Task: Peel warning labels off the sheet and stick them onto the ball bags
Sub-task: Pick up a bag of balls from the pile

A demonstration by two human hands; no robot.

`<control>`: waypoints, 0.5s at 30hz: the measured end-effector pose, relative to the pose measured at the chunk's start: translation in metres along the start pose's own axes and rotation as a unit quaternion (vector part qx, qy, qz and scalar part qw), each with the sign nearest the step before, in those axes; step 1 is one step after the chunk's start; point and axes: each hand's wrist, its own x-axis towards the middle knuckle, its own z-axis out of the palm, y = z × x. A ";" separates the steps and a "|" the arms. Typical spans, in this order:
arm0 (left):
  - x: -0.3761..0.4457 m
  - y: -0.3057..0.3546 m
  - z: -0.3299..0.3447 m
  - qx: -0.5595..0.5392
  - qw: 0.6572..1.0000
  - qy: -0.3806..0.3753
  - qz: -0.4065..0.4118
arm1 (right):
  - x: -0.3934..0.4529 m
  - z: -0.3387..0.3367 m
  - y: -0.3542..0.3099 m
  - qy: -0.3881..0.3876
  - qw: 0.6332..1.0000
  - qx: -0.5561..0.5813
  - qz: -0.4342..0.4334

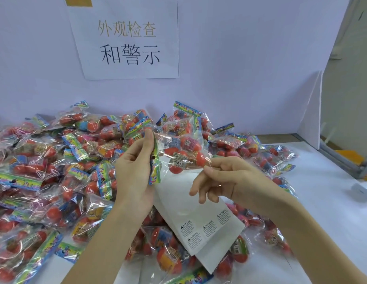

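In the head view, a clear bag of red balls [179, 148] is held up by its colourful header strip [155, 160], which is gripped in the left hand [135, 171]. A small tag reading "6+" can be made out on the balls inside. The bag's right edge is pinched between the thumb and forefinger of the right hand [225, 179], the other fingers being spread loosely. Below the hands, a white label sheet [199, 220] is laid over a heap of similar bags [45, 171] on the white table [322, 201]. Four labels headed "WARNING" [208, 227] are left near its lower end; the small print is too blurred to read. A paper sign [127, 39] on the wall is printed "外观检查" and "和警示".
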 end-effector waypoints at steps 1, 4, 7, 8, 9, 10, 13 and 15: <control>0.000 -0.001 0.000 0.002 1.000 0.000 -0.012 | 0.001 0.001 0.001 0.011 1.000 0.008 -0.006; 0.002 -0.003 0.003 0.009 0.998 -0.047 -0.049 | 0.005 0.001 0.004 0.096 0.994 0.025 -0.047; -0.003 -0.003 0.011 0.036 0.986 -0.147 -0.067 | 0.006 0.000 0.004 0.133 0.989 0.025 -0.059; -0.004 -0.007 0.012 0.084 0.981 -0.167 -0.050 | 0.006 0.000 0.005 0.133 0.989 0.029 -0.055; -0.007 -0.009 0.014 0.126 0.977 -0.169 -0.027 | 0.006 0.000 0.005 0.129 0.990 0.040 -0.050; -0.008 -0.012 0.013 0.145 0.976 -0.160 -0.004 | 0.006 0.001 0.005 0.123 0.990 0.052 -0.047; -0.008 -0.013 0.010 0.071 0.991 -0.116 0.019 | 0.005 0.008 0.005 0.080 0.994 0.067 -0.028; -0.005 -0.008 0.008 0.011 0.995 -0.091 0.027 | 0.006 0.015 0.007 0.064 0.996 0.064 0.004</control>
